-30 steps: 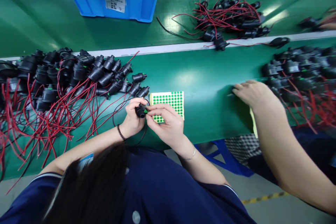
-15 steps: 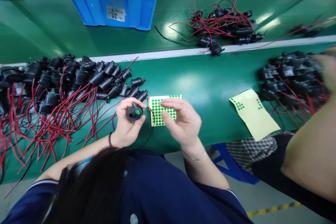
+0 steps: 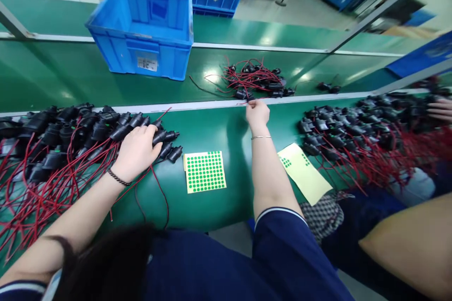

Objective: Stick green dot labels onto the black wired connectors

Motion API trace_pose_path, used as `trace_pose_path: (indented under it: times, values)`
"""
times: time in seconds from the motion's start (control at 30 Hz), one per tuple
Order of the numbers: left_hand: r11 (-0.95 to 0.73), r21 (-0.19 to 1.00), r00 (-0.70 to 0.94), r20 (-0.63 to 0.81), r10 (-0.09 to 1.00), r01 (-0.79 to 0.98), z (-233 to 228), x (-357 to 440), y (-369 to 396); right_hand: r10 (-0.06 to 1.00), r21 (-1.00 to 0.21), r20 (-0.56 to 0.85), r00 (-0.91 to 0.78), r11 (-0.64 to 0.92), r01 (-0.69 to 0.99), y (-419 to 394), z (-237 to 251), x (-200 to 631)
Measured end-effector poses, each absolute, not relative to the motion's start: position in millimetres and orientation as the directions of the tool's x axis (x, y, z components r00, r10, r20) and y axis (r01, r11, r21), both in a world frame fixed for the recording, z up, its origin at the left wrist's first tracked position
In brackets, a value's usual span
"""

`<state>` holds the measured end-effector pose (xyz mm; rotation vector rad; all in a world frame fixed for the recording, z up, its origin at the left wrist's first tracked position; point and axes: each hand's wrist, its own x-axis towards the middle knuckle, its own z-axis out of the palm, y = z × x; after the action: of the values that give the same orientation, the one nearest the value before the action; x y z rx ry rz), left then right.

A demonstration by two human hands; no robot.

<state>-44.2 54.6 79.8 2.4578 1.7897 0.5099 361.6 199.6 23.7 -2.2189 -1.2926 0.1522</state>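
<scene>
My left hand (image 3: 137,150) is curled over the right end of a pile of black cylindrical pump-like parts (image 3: 100,124) with red wires. Its thumb and fingers close around one black part (image 3: 158,136); a red and a dark wire trail below. My right hand (image 3: 258,113) reaches to the shelf's front edge, its fingers pinched at a black wired part (image 3: 241,94) beside a smaller heap (image 3: 254,76). The fingertips partly hide that contact. Between my arms lies a pale sheet of round green stickers (image 3: 205,172).
A blue bin (image 3: 150,56) stands on the raised shelf (image 3: 52,80). A mostly used sticker sheet (image 3: 310,181) lies to the right, beside another large heap of wired parts (image 3: 339,127). A co-worker's hand (image 3: 441,109) and an arm (image 3: 413,240) are at far right.
My left hand has carried the black part leftward to the pile. My right hand has left the sticker sheet and stretched forward to the shelf. The view has tilted up.
</scene>
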Motion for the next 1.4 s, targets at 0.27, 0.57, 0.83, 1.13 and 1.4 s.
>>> trace_pose_path:
  times: [0.27,0.57,0.83,1.13,1.4]
  values:
    - [-0.330,0.198,0.275,0.262,0.925,0.923,63,-47,50,0.814,-0.513,0.134,0.565,-0.430,0.743,224,15,391]
    - [-0.448,0.457,0.253,0.426,0.869,0.768,82,-44,29,0.924,-0.647,0.111,0.367,-0.213,0.732,200,21,354]
    - [-0.409,0.893,-0.093,0.431,0.897,0.189,102,-39,40,0.720,-0.720,0.495,-0.487,0.653,0.235,109,64,257]
    - [0.474,0.878,0.541,-0.369,0.756,-0.064,87,-17,12,0.534,-0.647,0.372,-0.759,0.736,0.200,67,86,211]
    - [0.612,0.754,0.471,-0.461,0.752,-0.239,67,-14,-7,0.869,-0.557,0.149,-0.472,0.468,0.686,63,45,275]
